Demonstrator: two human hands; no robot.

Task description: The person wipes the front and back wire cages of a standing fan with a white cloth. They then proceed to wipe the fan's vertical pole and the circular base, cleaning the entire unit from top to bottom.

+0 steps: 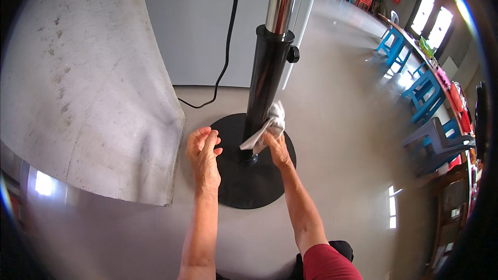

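Note:
A black pole (pixel 267 67) rises from a round black base (pixel 244 186) on the floor, with a shiny metal tube (pixel 283 0) above it. A black knob (pixel 293 54) sticks out on the right of the pole's upper collar. My right hand (pixel 275 145) grips a whitish cloth (pixel 275 119) against the lower right side of the pole. Over the left edge of the base, my left hand (pixel 204 150) is held apart from the pole, its fingers loosely curved and holding nothing.
A grey wall or pillar (pixel 88 83) stands close on the left. Behind the pole are a pale panel (pixel 192 26) and a black cable (pixel 226 52) trailing to the floor. Blue stools (pixel 426 93) and a grey chair (pixel 438 137) line a long cluttered table at the right.

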